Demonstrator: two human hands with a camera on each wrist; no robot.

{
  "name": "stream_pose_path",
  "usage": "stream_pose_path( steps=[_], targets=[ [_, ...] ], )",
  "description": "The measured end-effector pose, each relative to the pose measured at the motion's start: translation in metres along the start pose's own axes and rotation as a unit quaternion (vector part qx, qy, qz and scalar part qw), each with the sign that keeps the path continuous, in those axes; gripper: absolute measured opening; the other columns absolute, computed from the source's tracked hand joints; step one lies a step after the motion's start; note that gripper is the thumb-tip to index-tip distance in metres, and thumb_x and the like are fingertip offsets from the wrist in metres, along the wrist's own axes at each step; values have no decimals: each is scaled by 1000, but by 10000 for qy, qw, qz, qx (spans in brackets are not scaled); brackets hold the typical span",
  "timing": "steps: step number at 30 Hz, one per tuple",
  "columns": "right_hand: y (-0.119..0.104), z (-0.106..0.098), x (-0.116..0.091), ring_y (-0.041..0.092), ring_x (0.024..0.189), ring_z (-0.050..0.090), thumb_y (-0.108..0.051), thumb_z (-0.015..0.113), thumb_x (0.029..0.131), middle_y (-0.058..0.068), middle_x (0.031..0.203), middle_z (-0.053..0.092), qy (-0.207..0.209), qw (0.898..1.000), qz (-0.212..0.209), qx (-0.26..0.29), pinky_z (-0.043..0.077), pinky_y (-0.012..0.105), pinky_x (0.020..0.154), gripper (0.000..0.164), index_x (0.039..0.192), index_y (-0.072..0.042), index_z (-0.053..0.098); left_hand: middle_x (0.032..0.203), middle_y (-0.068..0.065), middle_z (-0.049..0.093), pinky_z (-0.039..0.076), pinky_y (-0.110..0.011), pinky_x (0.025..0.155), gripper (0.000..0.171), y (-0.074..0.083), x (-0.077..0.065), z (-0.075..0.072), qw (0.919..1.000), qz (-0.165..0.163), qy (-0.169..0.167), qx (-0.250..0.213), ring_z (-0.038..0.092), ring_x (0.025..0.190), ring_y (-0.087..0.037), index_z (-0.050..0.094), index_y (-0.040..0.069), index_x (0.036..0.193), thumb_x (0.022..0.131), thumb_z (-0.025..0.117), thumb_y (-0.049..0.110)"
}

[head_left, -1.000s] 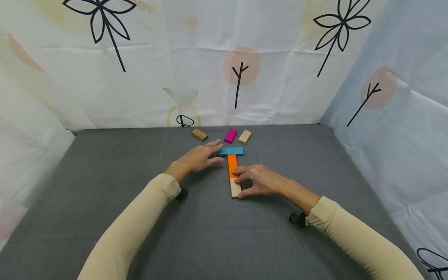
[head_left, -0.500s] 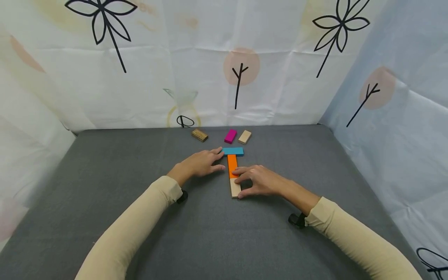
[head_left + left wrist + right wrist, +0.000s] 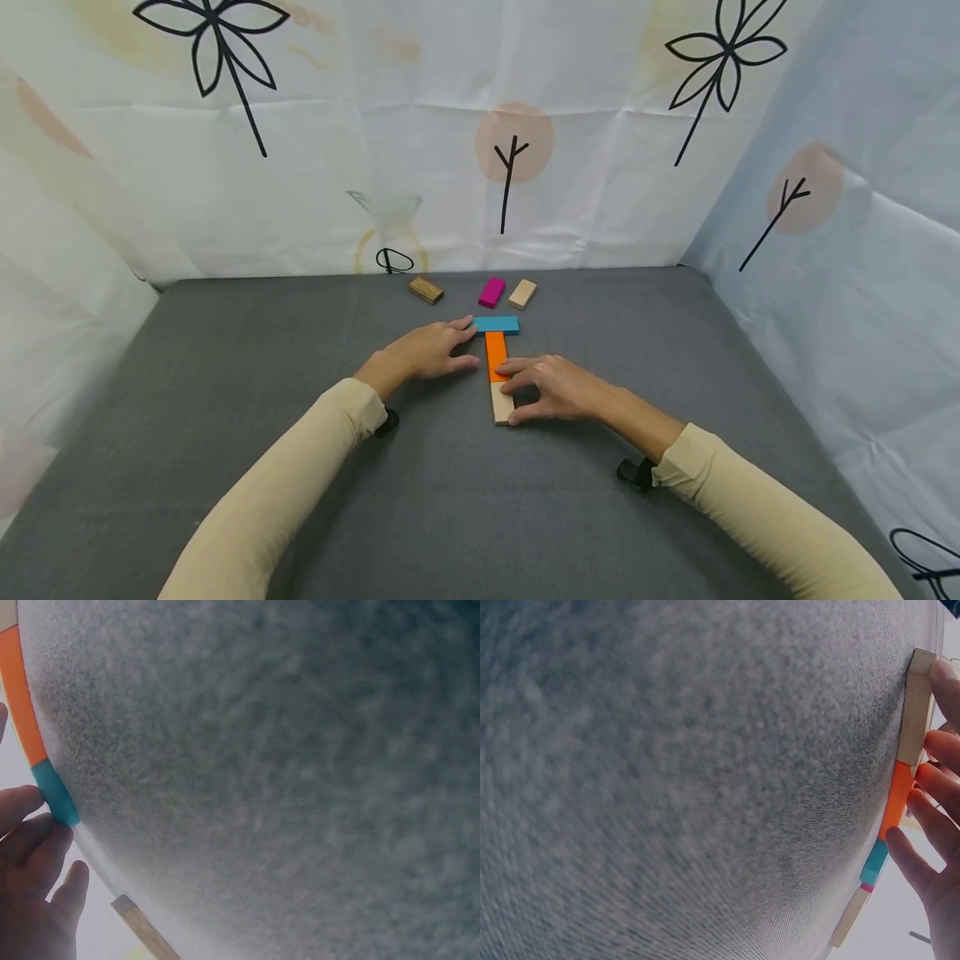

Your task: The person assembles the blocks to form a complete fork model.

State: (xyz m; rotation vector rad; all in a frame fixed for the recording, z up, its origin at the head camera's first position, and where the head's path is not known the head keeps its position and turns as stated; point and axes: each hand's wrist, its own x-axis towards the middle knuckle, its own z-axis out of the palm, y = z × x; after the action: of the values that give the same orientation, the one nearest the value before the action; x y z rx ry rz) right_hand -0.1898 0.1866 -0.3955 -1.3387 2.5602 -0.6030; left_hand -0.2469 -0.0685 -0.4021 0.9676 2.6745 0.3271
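Blue rectangular block point(image 3: 498, 325) we find touched by the unclenched left hand point(image 3: 427, 350), orange rectangular block point(image 3: 496, 350) and pale wooden block point(image 3: 500, 407) by the relaxed right hand point(image 3: 557, 387).

Grey tabletop point(image 3: 480, 517), fabric-textured. Six flat blocks on it. Blue block point(image 3: 501, 326) lies crosswise; orange block point(image 3: 495, 352) meets its near side; pale wooden block point(image 3: 500, 406) follows end to end, together a T. Near the far edge, left to right, apart: brown block point(image 3: 426, 290), magenta block point(image 3: 492, 292), second pale block point(image 3: 522, 294); last two close together, both slanted.
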Motion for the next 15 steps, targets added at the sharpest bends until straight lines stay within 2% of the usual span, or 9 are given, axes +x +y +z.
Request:
stream_pose_path(
  steps=[15],
  targets=[
    [-3,-1,2,27,134,51,-38,79,85,12,142,57,-33,10000,55,-60,44,49,106,49,121,-6,73,163,-14,23,29,-48,116,69,0,-3,1,10000,-19,7,-74,33,145,-32,34,5,154,102,53,46]
  ],
)
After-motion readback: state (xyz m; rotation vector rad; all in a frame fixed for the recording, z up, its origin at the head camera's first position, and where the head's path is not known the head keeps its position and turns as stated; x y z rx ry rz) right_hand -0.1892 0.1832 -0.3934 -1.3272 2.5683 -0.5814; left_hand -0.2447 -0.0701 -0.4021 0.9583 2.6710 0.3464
